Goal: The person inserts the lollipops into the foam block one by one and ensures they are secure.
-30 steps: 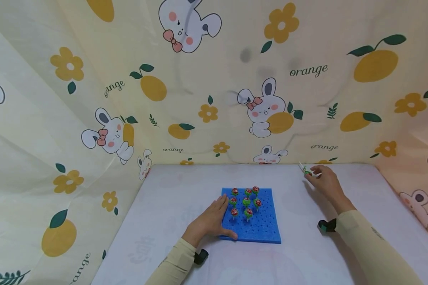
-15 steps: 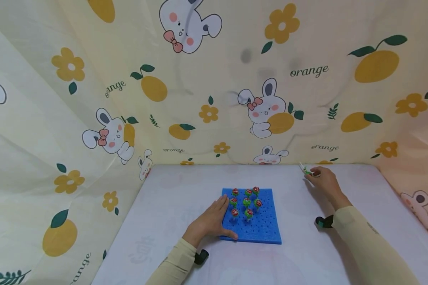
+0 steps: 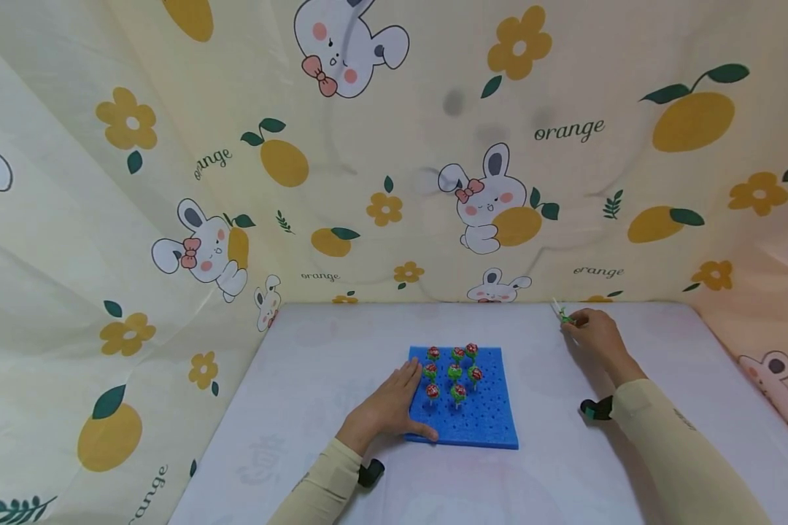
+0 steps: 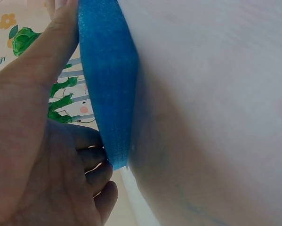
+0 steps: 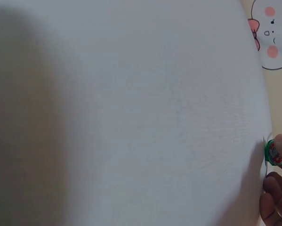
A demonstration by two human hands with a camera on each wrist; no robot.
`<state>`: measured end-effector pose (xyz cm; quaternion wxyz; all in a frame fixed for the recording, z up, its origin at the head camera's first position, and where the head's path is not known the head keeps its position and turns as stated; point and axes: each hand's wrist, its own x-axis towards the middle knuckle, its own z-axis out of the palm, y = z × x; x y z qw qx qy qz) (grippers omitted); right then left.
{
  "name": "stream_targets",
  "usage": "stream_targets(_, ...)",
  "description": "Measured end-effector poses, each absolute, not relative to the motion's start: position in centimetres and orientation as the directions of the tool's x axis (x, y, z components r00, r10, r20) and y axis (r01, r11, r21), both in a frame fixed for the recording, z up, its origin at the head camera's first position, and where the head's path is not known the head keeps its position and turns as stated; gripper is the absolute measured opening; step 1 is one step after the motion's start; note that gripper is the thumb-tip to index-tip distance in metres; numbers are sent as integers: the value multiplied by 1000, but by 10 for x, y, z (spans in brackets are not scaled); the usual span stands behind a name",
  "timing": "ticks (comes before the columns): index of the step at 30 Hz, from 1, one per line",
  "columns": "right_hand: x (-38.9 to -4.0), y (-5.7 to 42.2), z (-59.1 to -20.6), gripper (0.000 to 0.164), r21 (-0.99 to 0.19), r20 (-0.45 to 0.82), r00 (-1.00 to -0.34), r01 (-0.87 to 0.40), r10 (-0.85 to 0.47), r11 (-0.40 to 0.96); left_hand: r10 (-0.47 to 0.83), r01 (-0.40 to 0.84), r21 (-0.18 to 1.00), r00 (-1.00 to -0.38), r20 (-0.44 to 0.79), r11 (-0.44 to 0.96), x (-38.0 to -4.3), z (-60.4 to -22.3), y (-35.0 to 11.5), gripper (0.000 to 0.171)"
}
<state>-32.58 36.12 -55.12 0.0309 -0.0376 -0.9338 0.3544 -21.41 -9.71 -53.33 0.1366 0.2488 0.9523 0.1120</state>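
At the back right of the table, my right hand (image 3: 603,341) pinches a lollipop (image 3: 567,319) by its green-and-red wrapped head. Its white stick points up and away to the left. In the right wrist view the same wrapped head (image 5: 274,153) shows between thumb and fingers. My left hand (image 3: 386,402) rests along the left side of a blue foam board (image 3: 489,423), fingers straight, thumb at the front edge. Several lollipops (image 3: 455,372) stand in the board's holes, heads up, over its left and middle part. In the left wrist view the fingers touch the board's side (image 4: 110,84).
The board lies on a white table (image 3: 315,350) pitted with nothing but faint marks. Behind it hangs a cream cloth (image 3: 381,131) printed with rabbits and oranges. A small dark camera (image 3: 596,409) sits on the right wrist, another camera (image 3: 371,474) on the left.
My right forearm has shifted slightly to the left, and the fingers have closed a little more around the lollipop's head. The left hand and the board stay put.
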Motion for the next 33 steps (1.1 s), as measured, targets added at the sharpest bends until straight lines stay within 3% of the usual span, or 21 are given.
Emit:
stream_targets(24, -298, 344, -529, 39, -711, 48, -997, 10, 64, 703, 502, 441, 279, -840, -207, 853, -215, -531, -97, 134)
stream_targets(33, -282, 330, -518, 37, -715, 134, -991, -77, 28, 695, 507, 448, 274, -837, -207, 851, -215, -533, -97, 134)
